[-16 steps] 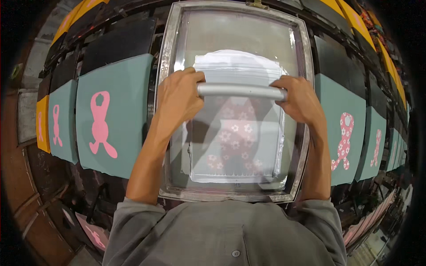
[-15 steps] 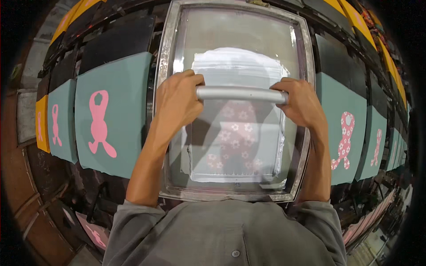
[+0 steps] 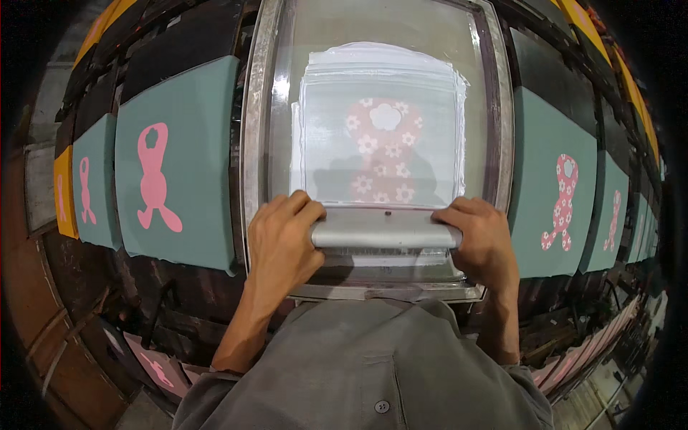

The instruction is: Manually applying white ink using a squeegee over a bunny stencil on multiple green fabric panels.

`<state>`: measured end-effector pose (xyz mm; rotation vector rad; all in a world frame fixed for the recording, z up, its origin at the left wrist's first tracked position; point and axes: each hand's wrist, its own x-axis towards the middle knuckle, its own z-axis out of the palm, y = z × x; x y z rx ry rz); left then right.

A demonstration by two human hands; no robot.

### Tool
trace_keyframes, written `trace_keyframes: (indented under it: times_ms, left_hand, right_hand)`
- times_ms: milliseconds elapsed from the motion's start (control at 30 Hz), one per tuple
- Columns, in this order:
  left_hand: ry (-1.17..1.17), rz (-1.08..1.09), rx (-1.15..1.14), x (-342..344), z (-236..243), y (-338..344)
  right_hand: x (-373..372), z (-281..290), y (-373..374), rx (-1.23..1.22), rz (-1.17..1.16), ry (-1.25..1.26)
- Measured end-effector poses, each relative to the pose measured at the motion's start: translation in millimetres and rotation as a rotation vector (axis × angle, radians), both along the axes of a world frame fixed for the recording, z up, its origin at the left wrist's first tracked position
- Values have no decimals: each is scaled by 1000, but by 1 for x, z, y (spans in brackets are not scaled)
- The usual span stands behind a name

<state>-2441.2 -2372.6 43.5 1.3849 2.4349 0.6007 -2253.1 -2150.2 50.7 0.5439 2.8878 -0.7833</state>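
My left hand (image 3: 285,236) and my right hand (image 3: 479,235) are closed round the two ends of a wide silver squeegee (image 3: 387,231). It lies crosswise inside a metal-framed printing screen (image 3: 256,143), near the end closest to my body. White ink (image 3: 387,57) sits in a thick band at the far part of the mesh and in ridges down both sides. Through the mesh shows a pink, flower-dotted figure (image 3: 367,145) with a white patch at its top. The squeegee's lower edge and the figure's lower part are hidden.
Left of the screen, a green fabric panel (image 3: 201,172) carries a plain pink figure; on the right, another green panel (image 3: 541,158) has a flowered one. More printed panels, some yellow (image 3: 67,193), follow on dark boards. Pink pieces (image 3: 154,365) hang lower left.
Both hands have drawn the squeegee from mid-screen toward my body. More of the flowered figure, with its white top patch, now shows beyond it.
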Motion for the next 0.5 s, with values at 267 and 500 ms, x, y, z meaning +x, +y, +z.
trace_keyframes:
  times_ms: [267, 500]
  left_hand:
    - [-68, 39, -51, 47, 8, -42]
    - [-41, 9, -114, 52, 18, -54]
  right_hand:
    - [48, 0, -45, -32, 10, 82]
    - [53, 6, -41, -42, 87, 44]
